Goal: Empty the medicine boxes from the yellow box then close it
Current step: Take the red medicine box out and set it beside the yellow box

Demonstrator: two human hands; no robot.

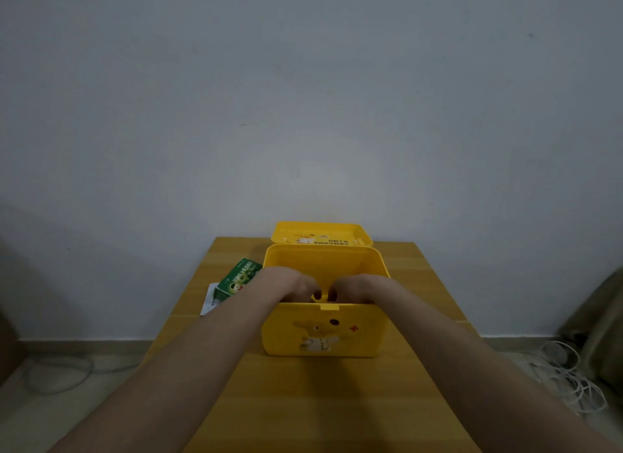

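The yellow box (323, 331) stands open on the wooden table (303, 402), with its lid (322, 234) tipped back toward the wall. Both hands reach down into it. My left hand (288, 282) and my right hand (359, 285) sit side by side inside the box, fingers curled downward and hidden below the front wall. Whether they hold anything cannot be seen. A green medicine box (237, 279) lies on the table just left of the yellow box, resting on a white one (208, 303).
A plain wall rises right behind the table. White cables (569, 381) lie coiled on the floor at the right, and a thin cable (57, 375) loops on the floor at the left.
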